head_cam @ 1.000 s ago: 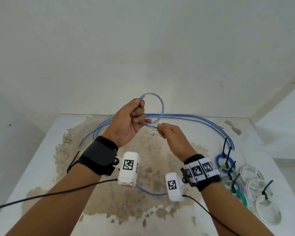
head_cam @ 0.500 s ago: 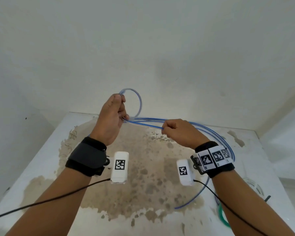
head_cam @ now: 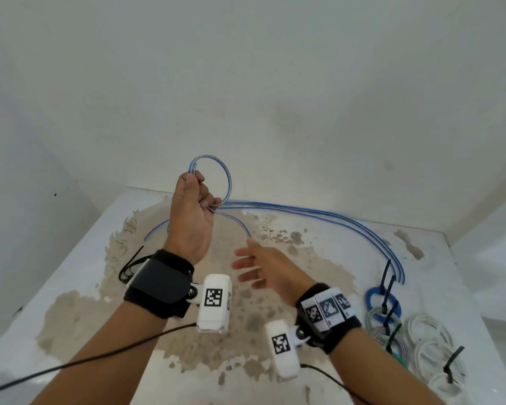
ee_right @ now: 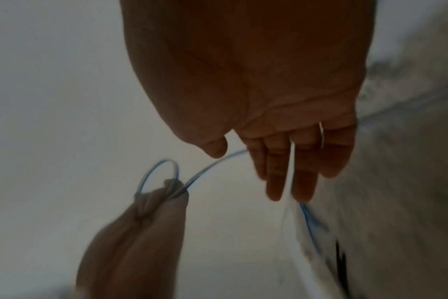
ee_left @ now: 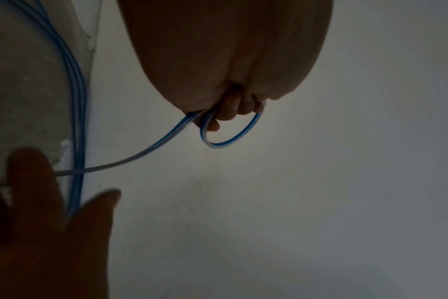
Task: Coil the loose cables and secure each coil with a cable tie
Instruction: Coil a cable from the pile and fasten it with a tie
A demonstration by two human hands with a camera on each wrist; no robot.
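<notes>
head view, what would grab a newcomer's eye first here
First the left hand, raised above the table's middle and gripping a small coil of blue cable, whose loose length sweeps across the stained white table toward the right edge. Next the right hand, open with spread fingers just below the coil. Then the row of finished coils, each cinched with a black tie, along the table's right side.

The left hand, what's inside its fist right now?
The left hand grips the blue cable where a small loop crosses itself. The loop stands above the fist; the curled fingers cover the crossing itself, so how many turns are stacked there cannot be seen.
</notes>
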